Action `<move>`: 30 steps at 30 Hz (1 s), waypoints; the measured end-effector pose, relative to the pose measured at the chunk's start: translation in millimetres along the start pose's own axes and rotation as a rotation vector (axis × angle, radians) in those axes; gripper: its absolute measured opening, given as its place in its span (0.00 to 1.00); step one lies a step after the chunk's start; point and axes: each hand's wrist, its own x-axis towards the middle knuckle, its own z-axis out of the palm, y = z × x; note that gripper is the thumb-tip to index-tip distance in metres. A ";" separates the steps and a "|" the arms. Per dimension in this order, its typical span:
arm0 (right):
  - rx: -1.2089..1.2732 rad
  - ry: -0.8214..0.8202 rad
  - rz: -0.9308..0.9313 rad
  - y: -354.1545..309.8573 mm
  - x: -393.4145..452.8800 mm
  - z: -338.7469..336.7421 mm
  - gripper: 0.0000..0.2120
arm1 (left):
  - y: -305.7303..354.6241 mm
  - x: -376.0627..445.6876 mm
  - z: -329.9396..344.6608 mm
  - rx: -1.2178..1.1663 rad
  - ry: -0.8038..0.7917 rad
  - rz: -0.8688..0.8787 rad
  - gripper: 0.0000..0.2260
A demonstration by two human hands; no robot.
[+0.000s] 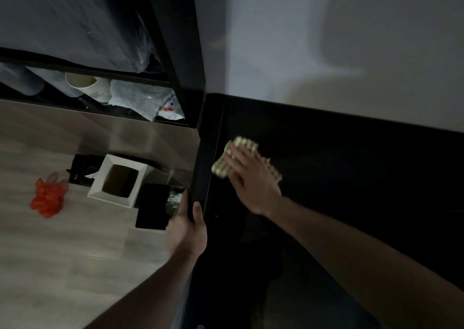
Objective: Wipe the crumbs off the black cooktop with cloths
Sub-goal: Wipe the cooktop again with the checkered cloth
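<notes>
The black cooktop (339,178) fills the right and lower middle of the head view, very dark, so no crumbs can be made out on it. A pale, knobbly cloth (227,164) lies on its far left part. My right hand (251,178) presses flat on that cloth with the fingers spread over it. My left hand (187,228) grips the cooktop's left edge (200,178), thumb on top and fingers wrapped under the side.
A white wall (326,52) rises behind the cooktop. To the left, lower down, are a light floor, a white open-topped bin (118,180), a black flat object (152,209) and an orange plastic bag (47,199). A dark shelf unit (140,95) holds wrapped goods.
</notes>
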 end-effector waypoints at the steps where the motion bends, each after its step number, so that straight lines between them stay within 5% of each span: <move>1: 0.025 -0.009 -0.026 -8.7 -30.6 7.8 0.27 | 1.0 -1.2 -0.5 -0.005 -0.002 0.001 0.23; 10: -0.136 -0.133 -0.497 -35.8 -252.4 88.7 0.19 | 3.5 -5.4 0.6 0.000 0.024 -0.038 0.24; 14: 0.181 -0.085 -0.263 -26.0 -208.3 45.2 0.25 | 5.6 -7.7 1.1 0.008 0.056 -0.005 0.23; 18: 0.362 0.278 0.019 7.9 -108.5 -30.8 0.22 | 5.1 -9.5 3.2 -0.008 0.075 0.004 0.23; 23: 0.207 0.298 0.248 79.5 1.9 -82.8 0.20 | 1.5 -7.3 8.7 -0.005 0.100 0.040 0.22; 30: -0.033 0.148 0.334 101.5 25.9 -42.4 0.27 | -0.7 -5.9 10.7 -0.009 0.110 0.051 0.22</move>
